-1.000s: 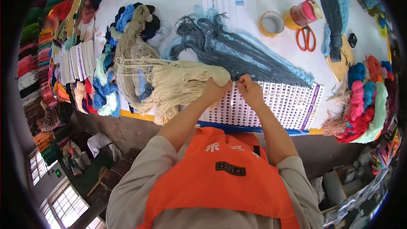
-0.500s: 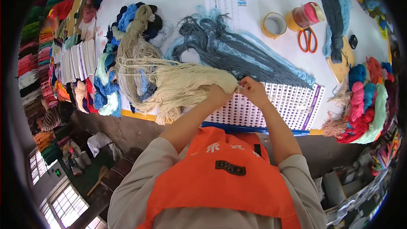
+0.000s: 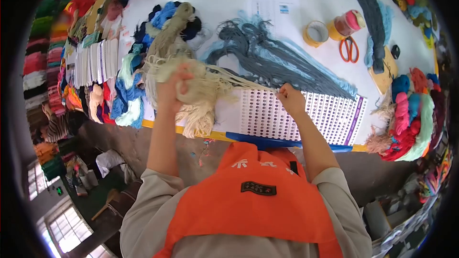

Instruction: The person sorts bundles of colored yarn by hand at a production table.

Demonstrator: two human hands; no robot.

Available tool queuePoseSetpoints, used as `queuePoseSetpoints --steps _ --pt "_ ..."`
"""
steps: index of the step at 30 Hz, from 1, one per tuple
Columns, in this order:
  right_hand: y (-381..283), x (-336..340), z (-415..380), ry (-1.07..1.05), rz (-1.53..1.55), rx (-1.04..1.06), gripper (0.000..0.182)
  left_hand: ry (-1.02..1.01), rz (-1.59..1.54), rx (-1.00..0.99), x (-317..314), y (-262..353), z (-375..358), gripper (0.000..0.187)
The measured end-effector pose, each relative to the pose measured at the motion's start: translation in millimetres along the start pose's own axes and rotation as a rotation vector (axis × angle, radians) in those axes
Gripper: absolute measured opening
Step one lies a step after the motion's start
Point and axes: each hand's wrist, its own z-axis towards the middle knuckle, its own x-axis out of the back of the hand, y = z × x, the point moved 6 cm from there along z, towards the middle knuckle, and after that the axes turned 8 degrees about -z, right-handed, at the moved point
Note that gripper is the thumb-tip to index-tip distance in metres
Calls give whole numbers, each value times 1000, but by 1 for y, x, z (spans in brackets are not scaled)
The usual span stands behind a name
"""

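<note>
My left hand (image 3: pixel 179 86) is closed on a bundle of cream yarn (image 3: pixel 198 119), blurred by motion, at the left of the white perforated card (image 3: pixel 272 114). A few cream strands stretch rightward from the bundle to my right hand (image 3: pixel 289 98), which pinches their end above the card. Dark grey-blue yarn (image 3: pixel 282 62) lies fanned out just behind the card, with light blue yarn (image 3: pixel 306 59) beside and under it. Beige yarn (image 3: pixel 165 40) lies behind my left hand.
At the back right are a tape roll (image 3: pixel 316 33), a jar (image 3: pixel 346 24) and orange-handled scissors (image 3: pixel 349 49). Coloured skeins (image 3: pixel 416 114) hang at the right edge; more skeins (image 3: pixel 126 91) lie at the left. A printed sheet (image 3: pixel 270 12) lies at the back.
My left hand has moved left with the cream bundle, away from my right hand. Thin strands now stretch between the hands, and more of the perforated card shows.
</note>
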Motion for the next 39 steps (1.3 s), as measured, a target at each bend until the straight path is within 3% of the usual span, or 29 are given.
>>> queuePoseSetpoints --steps 2,4,5,8,11,16,19,21,25,27,30,39 --pt "-14 -4 -7 17 15 -36 29 -151 -65 -133 -34 -16 -29 28" --pt "-52 5 -27 148 321 124 30 -349 -224 -31 -63 -33 -55 37" --pt "-65 12 -32 121 372 145 28 -356 -243 -54 -68 -33 -68 37" --pt "-162 53 -106 -22 946 238 19 -581 -544 18 -84 -31 -107 45" --pt "-214 67 -148 -44 849 335 14 -722 -493 81 -86 -35 -133 52" --pt "-244 70 -183 8 887 405 9 -735 -460 109 -74 -24 -163 48" --pt "-244 67 -197 -23 925 338 10 -752 -455 70 -67 -16 -175 48" --pt "-246 64 -205 -93 1110 297 11 -769 -442 33 -66 -13 -182 49" --pt "-252 63 -217 -88 1114 312 13 -790 -458 88 -66 -10 -195 48" --pt "-257 67 -226 45 948 298 12 -813 -473 122 -68 -7 -204 47" --pt "-257 66 -230 45 806 362 10 -827 -450 133 -71 -8 -213 44" --pt "-262 68 -244 92 1014 334 4 -797 -531 149 -66 -20 -207 37"
